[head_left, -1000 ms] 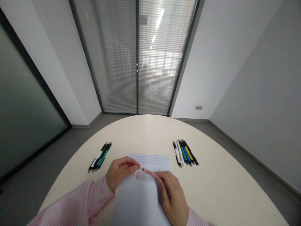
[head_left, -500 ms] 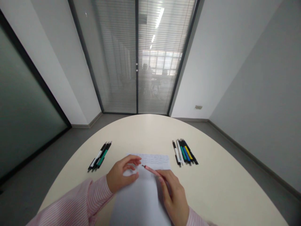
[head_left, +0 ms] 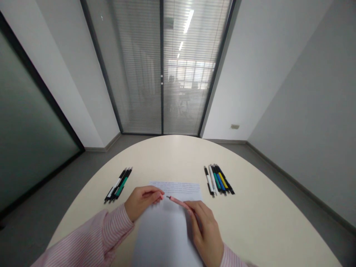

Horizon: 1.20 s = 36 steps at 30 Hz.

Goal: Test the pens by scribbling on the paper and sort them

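Observation:
My right hand [head_left: 205, 227] is wrapped round a pink pen [head_left: 178, 202], whose narrow metallic end points up and left above the sheet of paper [head_left: 167, 237]. Just left of that end, my left hand [head_left: 143, 202] has thumb and fingers pinched together. Something small and pinkish shows at its fingertips, too small to tell whether it is an object or the fingertips themselves. A slight gap separates the left fingertips from the pen. Lines of small writing run across the paper's top part, and both hands are over the sheet.
On the round cream table [head_left: 178, 155], several pens [head_left: 118, 185] in black, white and green lie at the left. Another row of pens [head_left: 219, 180], with white, green, blue and yellow parts, lies at the right. A glass partition with blinds [head_left: 139, 74] stands beyond.
My left hand has gone from spread fingers to a pinch near the pen's end. The right hand and the pen have hardly moved.

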{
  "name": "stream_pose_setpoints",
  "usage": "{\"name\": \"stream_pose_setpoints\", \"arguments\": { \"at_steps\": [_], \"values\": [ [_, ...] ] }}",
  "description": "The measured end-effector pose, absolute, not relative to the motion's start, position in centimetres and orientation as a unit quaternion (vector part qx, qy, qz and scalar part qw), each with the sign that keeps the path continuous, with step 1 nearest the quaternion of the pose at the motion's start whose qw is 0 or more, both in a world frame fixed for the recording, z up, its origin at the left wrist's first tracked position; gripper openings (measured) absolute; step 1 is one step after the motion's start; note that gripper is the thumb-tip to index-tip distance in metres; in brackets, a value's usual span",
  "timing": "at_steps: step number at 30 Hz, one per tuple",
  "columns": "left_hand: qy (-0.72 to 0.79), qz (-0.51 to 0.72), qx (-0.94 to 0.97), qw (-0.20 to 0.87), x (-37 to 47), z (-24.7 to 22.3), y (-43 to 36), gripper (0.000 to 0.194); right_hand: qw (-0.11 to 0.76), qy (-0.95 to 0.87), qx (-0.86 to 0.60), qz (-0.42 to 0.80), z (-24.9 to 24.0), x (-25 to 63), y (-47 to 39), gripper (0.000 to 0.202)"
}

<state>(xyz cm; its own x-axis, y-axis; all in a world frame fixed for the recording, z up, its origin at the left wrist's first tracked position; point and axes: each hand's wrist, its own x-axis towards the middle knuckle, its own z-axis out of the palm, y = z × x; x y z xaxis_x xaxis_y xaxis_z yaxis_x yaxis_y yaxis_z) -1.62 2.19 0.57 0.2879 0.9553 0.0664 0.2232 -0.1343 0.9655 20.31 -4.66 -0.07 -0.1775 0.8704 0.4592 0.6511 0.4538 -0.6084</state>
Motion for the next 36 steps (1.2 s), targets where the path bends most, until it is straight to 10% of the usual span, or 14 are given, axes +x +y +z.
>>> {"name": "stream_pose_setpoints", "arguments": {
  "at_steps": [20, 36],
  "values": [
    [0.446, 0.42, 0.56, 0.557, -1.3, 1.3, 1.8, 0.027, 0.385, -0.764, -0.51, 0.09, -0.1, 20.3, -4.7, 0.026],
    [0.408, 0.448, 0.672, 0.425, -1.1, 1.5, 1.3, 0.011, 0.421, -0.728, -0.52, 0.149, -0.8, 20.2, -4.8, 0.02]
  ]
}}
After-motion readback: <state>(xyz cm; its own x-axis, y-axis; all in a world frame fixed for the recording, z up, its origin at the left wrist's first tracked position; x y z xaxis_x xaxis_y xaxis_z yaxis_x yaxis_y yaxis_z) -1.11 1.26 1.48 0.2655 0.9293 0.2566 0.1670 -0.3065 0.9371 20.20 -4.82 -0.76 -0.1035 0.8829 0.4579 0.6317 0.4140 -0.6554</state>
